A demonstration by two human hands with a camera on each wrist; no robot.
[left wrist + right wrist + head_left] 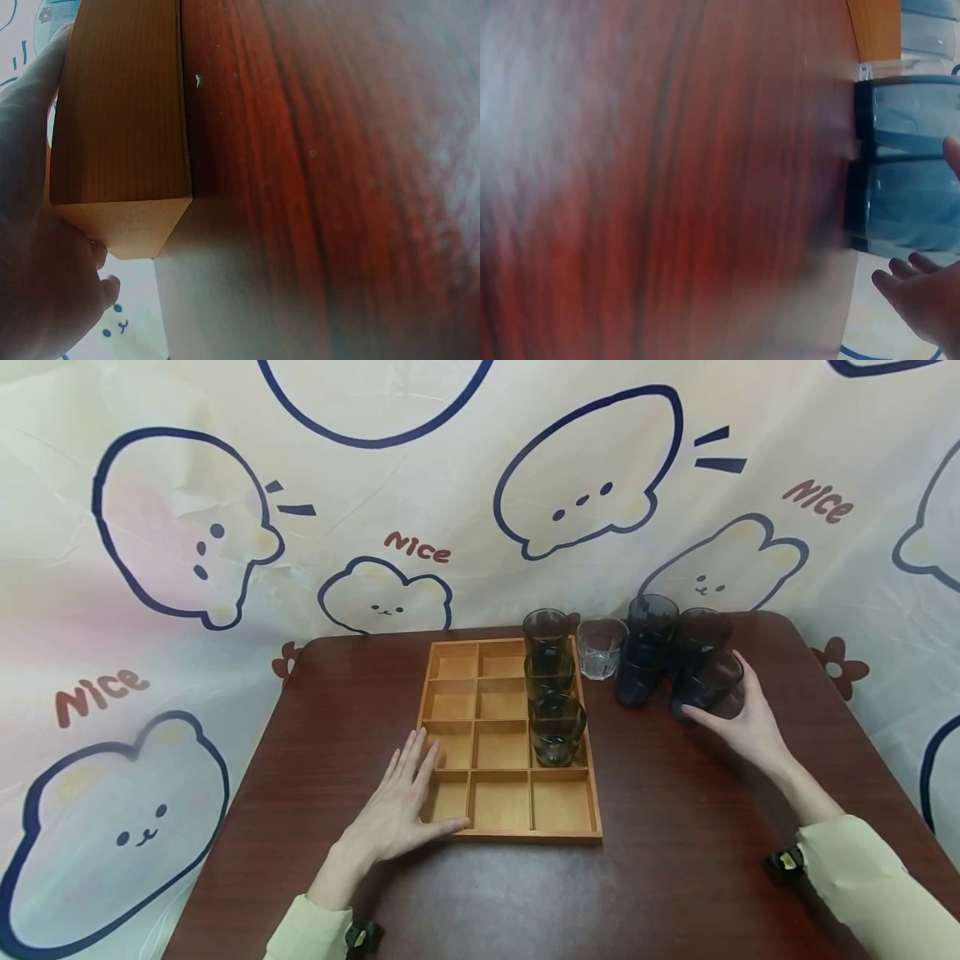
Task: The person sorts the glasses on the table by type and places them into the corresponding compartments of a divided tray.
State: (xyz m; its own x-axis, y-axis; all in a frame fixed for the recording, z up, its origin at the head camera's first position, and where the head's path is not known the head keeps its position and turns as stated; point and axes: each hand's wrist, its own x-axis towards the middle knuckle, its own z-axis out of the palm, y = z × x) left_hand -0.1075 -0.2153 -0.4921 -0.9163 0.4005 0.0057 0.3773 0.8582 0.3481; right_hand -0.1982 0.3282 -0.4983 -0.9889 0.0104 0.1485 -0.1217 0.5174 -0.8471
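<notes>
My left hand (397, 806) rests at the near left corner of a wooden compartment tray (525, 837), fingers spread along its left side and thumb over the near rim. In the left wrist view, the tray's side wall (124, 105) stands beside that hand. At the right, my right hand (750, 727) spans a dark tinted glass (705, 685), its thumb in front and fingers along the right side. The right wrist view has the fingertips (885, 280) just beside this glass (911, 202), spread and fairly straight. Other dark glasses (637, 681) stand close against it.
Three dark glasses, the nearest one (557, 735) among them, occupy the tray's right column. Between the tray and the dark group stands a clear glass (600, 652). A patterned cloth (480, 510) hangs behind the brown table (337, 693).
</notes>
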